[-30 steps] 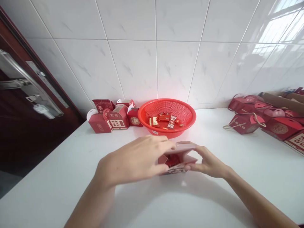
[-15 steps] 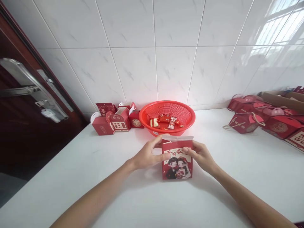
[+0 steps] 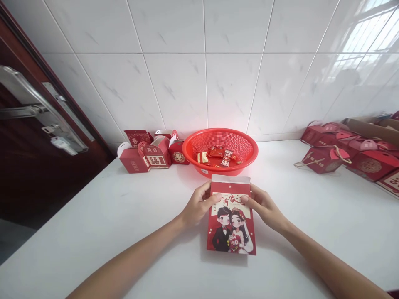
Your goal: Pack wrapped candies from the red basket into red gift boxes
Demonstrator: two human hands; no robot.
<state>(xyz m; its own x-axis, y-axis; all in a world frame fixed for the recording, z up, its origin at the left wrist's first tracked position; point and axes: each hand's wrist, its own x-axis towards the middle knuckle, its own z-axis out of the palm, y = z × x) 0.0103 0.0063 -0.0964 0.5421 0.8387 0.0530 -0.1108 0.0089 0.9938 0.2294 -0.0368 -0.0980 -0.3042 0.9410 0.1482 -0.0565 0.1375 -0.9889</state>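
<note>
Between my two hands is a red paper gift box (image 3: 232, 230), printed with a cartoon wedding couple and Chinese characters. A pale flap shows along its top edge. My left hand (image 3: 199, 203) grips the left side, thumb on the front and fingers behind. On the right side, my right hand (image 3: 266, 203) has the same hold. The box tilts back, its printed front facing up toward me, with a shadow beneath its lower edge. Just beyond it stands a red plastic basket (image 3: 190, 153) with several wrapped sweets (image 3: 227, 157) in it.
Several folded red gift boxes (image 3: 157, 153) stand left of the basket by the tiled wall (image 3: 174, 91). More red boxes (image 3: 368, 166) crowd the right side, one with a string handle (image 3: 326, 159). A door with a metal handle (image 3: 28, 111) is at the left of the white table (image 3: 124, 220).
The box has tipped back toward lying flat, so more of its printed front shows and its lower edge is nearer me. Both hands keep their hold. The view has shifted slightly.
</note>
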